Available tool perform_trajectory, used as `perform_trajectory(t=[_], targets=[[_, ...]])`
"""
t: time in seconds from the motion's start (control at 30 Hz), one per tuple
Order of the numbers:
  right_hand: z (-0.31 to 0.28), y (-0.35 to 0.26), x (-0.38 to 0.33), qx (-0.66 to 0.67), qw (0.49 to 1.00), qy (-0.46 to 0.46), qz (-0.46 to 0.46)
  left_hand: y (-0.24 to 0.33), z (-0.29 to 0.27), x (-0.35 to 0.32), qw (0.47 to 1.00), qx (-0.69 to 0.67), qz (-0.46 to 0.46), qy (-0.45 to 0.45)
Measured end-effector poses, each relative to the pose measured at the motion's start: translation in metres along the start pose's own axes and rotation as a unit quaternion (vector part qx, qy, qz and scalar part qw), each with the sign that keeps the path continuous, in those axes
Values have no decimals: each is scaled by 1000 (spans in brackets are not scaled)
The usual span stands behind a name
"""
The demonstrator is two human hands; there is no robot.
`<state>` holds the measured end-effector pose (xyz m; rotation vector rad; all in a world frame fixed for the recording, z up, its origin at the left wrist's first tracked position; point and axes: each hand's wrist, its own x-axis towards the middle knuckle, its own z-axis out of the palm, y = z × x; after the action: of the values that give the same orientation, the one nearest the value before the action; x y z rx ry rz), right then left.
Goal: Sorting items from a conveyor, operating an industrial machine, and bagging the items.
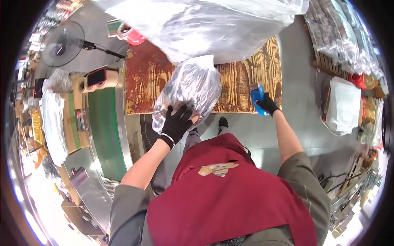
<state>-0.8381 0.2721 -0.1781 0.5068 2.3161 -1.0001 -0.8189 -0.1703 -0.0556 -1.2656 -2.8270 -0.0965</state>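
My left hand (177, 124), in a black glove with a bare thumb tip, lies with its fingers spread on a filled clear plastic bag (197, 80). The bag rests at the near edge of a worn wooden table (242, 88), and its contents are hard to make out through the shiny film. At the table's near right corner, my right hand (269, 105), also black-gloved, is closed around a blue hand-held tape dispenser (257, 96). Behind the bag, a much larger translucent plastic bag (205, 28) covers the far part of the table.
A red tape roll (133, 35) sits at the table's far left corner. To the left are a green conveyor belt (104, 127), a phone (97, 76) on brown rolls and a standing fan (63, 43). Wrapped bundles (344, 37) are stacked on the right.
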Motion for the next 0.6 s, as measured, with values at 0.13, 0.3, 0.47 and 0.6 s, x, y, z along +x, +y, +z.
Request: perform_trajectory(t=[0.13,0.3,0.47,0.6], targets=[[28,-59,-93,542,825,-114,-108,4,8,-12,998,9,-22,56],[34,-223,-215,397,871,-153,-246,10,25,-21,993,19,-20,111],[88,-332,-182,29,924,-48,-378,14,93,-17,916,-328,-165,159],[89,-266,-165,-18,947,-39,-318,15,58,-4,895,-397,-196,64]])
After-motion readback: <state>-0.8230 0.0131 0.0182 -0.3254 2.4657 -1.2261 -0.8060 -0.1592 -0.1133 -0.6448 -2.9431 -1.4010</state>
